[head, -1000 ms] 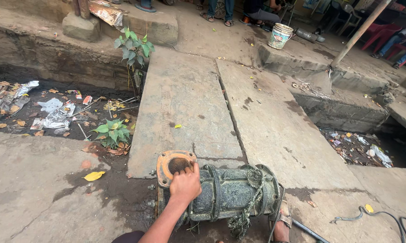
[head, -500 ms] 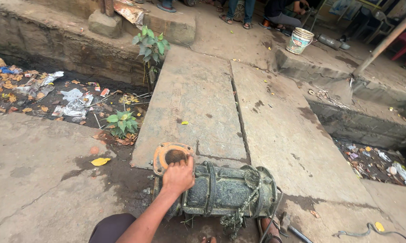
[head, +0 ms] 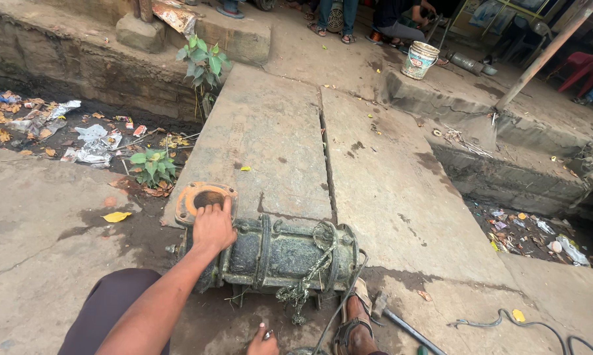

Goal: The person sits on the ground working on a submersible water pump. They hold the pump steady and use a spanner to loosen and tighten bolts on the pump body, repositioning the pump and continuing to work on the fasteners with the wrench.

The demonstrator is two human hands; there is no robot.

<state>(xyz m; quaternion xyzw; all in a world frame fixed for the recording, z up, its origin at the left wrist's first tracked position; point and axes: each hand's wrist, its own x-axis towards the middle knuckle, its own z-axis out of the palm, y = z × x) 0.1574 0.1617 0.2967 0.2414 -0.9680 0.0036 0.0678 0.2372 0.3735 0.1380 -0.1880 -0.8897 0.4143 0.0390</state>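
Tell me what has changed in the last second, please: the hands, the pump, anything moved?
Little changed. The left hand stays pressed on the pump beside its rusty flange. The right hand now shows at the bottom edge, holding something small. The pump lies where it was; only the camera shifted.

Two big concrete slabs [head: 322, 151] bridge a ditch running up the middle, with a small leafy plant [head: 204, 59] at 11 o'clock and another one [head: 151, 164] down at 9 beside a pile of litter and dry leaves [head: 59, 128]. White bucket [head: 419, 60] sits up at 1 o'clock near some seated people [head: 395, 20], red plastic chairs [head: 589, 69] off at 2. A yellow leaf [head: 117, 216] lies at 8 o'clock on the damp pavement, and a dark cable [head: 526, 325] snakes along at 5.
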